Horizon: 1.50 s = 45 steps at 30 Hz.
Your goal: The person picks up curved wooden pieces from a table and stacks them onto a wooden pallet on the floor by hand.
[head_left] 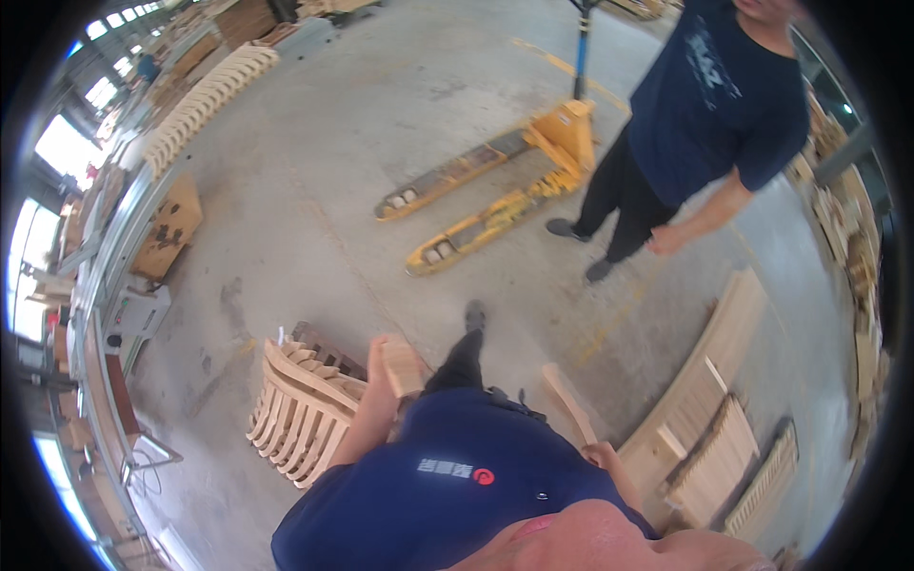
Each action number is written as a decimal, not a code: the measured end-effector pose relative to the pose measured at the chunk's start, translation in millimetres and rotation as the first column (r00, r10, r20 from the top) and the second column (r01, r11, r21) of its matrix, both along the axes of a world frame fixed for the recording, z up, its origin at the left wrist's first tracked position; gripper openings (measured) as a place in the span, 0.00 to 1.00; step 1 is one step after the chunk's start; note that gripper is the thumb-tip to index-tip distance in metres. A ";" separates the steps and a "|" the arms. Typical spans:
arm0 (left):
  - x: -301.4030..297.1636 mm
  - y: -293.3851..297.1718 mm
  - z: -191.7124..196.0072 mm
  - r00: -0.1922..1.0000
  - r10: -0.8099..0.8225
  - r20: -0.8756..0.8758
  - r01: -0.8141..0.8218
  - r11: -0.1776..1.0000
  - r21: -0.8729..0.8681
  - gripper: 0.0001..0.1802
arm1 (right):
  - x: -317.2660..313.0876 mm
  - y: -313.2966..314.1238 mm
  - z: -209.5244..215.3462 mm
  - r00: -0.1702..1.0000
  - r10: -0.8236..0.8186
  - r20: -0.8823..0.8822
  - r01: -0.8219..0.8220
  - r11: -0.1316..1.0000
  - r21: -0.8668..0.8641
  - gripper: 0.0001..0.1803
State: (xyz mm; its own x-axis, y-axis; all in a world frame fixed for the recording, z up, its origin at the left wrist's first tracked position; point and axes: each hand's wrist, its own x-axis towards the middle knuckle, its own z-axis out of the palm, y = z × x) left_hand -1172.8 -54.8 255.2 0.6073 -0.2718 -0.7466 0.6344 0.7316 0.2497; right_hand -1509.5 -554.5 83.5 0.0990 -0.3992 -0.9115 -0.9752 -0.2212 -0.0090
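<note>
My left hand (385, 350) is closed on a pale wooden piece (404, 371) that shows mainly its blunt end. Lower at the right, my right hand (600, 454) grips one end of a long, thin, slightly curved wooden slat (569, 403), which points forward over the floor. Beside my left forearm stands a stack of curved wooden parts (305, 404), partly covered by that arm. Past my right hand lie stacked pale boards (687, 404) and slats.
A yellow pallet jack (562, 143) stands ahead with its forks toward the left. Near its handle is another person in dark clothes (709, 114). A long row of curved wooden parts (209, 103) rests at the far left, close to a wooden panel (171, 228).
</note>
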 end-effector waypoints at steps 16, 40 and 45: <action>236.6 -88.2 -10.3 0.989 -0.019 -0.149 -0.065 0.839 -0.540 0.30 | 347.6 -128.5 -31.7 0.977 0.213 0.029 -0.214 0.975 0.057 0.08; 227.2 -173.3 3.4 0.970 0.223 -0.096 -0.242 0.863 -0.443 0.23 | 453.7 -261.9 -111.9 0.868 0.470 0.161 -0.495 0.846 0.197 0.08; 220.6 -172.1 0.2 0.962 0.241 -0.127 -0.272 0.856 -0.440 0.25 | 459.4 -279.2 -154.4 0.650 0.760 -0.022 -0.724 0.627 0.286 0.08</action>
State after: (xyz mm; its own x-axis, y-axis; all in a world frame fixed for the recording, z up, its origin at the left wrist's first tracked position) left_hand -952.2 -227.0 255.5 0.6566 -0.4283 -0.6209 0.4119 0.8932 -0.1805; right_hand -1050.1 -833.7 -70.9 0.1425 -0.0206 -0.9896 -0.4754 -0.8783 -0.0502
